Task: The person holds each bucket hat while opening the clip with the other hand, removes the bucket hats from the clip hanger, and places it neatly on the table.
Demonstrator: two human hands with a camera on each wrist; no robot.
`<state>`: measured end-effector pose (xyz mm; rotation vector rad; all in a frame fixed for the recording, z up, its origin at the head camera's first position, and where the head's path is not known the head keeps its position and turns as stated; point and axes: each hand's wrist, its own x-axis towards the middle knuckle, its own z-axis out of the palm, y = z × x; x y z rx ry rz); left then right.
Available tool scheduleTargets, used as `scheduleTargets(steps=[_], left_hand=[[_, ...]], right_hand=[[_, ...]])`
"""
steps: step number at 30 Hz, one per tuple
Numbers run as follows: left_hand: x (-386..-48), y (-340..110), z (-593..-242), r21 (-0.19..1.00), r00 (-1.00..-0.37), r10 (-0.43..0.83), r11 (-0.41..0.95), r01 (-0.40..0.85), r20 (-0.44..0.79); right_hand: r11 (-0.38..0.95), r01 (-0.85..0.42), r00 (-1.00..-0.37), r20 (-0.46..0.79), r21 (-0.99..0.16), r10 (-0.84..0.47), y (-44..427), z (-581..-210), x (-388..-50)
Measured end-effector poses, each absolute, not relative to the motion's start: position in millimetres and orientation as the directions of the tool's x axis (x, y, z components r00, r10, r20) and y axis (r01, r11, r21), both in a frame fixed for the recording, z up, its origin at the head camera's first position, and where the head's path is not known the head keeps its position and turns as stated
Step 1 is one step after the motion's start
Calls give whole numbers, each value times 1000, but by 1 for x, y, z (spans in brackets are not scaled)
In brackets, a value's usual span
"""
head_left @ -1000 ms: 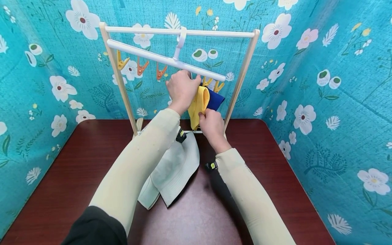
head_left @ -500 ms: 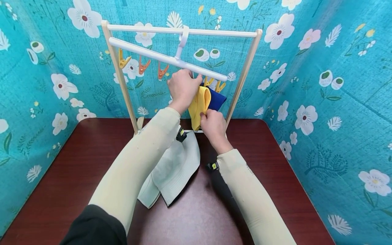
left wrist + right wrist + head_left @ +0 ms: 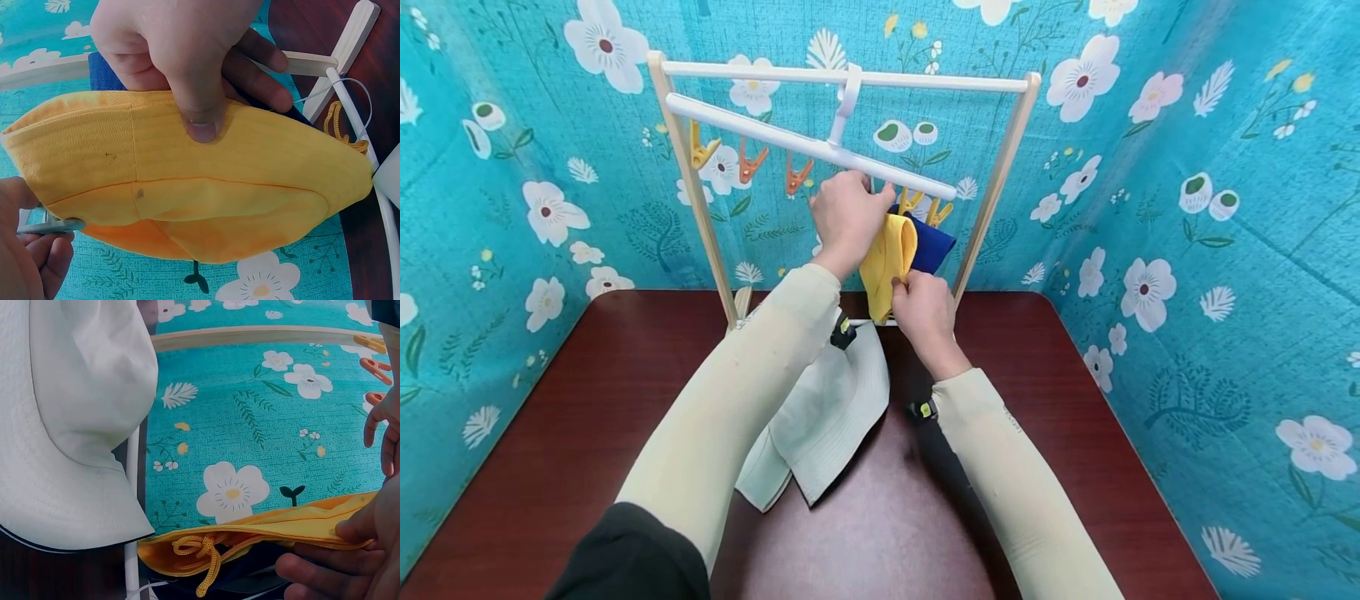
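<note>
Below the white hanger (image 3: 820, 148), my left hand (image 3: 850, 218) grips a grey clip (image 3: 53, 226) at one edge of a yellow bucket hat (image 3: 206, 162). Whether the clip's jaws bite the fabric is unclear. My right hand (image 3: 923, 315) pinches the hat's brim lower down, with the thumb flat on the near side in the left wrist view. A yellow drawstring (image 3: 203, 550) dangles from the hat. Behind it, a blue stitched cloth item (image 3: 931, 243) hangs near yellow clips (image 3: 937, 213). The hanger tilts down to the right.
A wooden rack (image 3: 1003, 171) carries the hanger on its top bar. More clips, yellow and orange (image 3: 751, 162), hang at the left. A pale bucket hat (image 3: 831, 417) lies on the dark red table (image 3: 587, 442). Flowered blue curtain (image 3: 1150, 208) surrounds it.
Over the last second both hands keep their holds. The yellow hat's upper fold has sagged slightly, and my right hand has shifted a touch right and down.
</note>
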<state>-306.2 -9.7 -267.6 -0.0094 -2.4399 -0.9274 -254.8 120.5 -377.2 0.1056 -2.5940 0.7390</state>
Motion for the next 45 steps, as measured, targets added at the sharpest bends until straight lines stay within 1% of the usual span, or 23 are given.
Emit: scheduleTargets(steps=[7,16,27,45], left_hand=[[-306,-9,-267,622,-860,-169,757,199,481],[-306,-7,-267,682,-869,-182,699,215,461],[-305,-6,-265,680,-876,-177,703,206,449],[-307,-8,-266,687,-883,-171,697,205,436]], right_hand=[[862,-169,-904,423,-478,58,123,-377,-253],[867,-184,-896,441,-463,45,126,-377,-250],[876,-199,-882,470,-438,35,129,-377,-248],[884,-178,-888,458,-432,45,135,-377,-243]])
